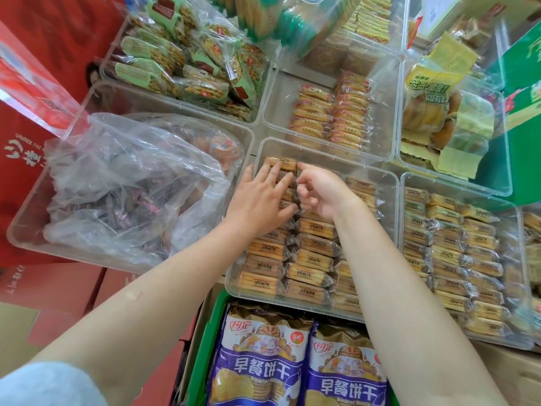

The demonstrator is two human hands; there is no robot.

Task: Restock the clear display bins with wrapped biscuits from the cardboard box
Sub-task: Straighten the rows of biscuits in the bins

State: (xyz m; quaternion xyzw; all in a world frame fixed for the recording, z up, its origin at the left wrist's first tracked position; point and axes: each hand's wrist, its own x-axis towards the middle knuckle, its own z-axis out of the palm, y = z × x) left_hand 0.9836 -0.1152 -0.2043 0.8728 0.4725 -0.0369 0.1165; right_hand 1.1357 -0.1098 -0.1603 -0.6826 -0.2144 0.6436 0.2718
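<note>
You are looking down on a spread of clear plastic bins packed edge to edge. The largest, at the left (87,159), holds a crumpled clear plastic bag (131,183). In the middle sits the bin you are working in (377,183), filled with rows of wrapped biscuits (310,244) in brown-and-gold packets. To its right, another bin (468,189) holds tidy rows of similar packets. Nearest you, a green crate (209,332) carries two big purple bags of breakfast biscuits (263,361). Red cartons (35,68) fill the left edge.

Both your bare forearms reach into the middle bin, meeting at its far left corner. Your left hand (257,197) lies flat, fingers straight and spread, pressing on the packets. Your right hand (319,189) is curled, fingertips pinching at a packet just beside the left fingers; the grip itself is partly hidden.
</note>
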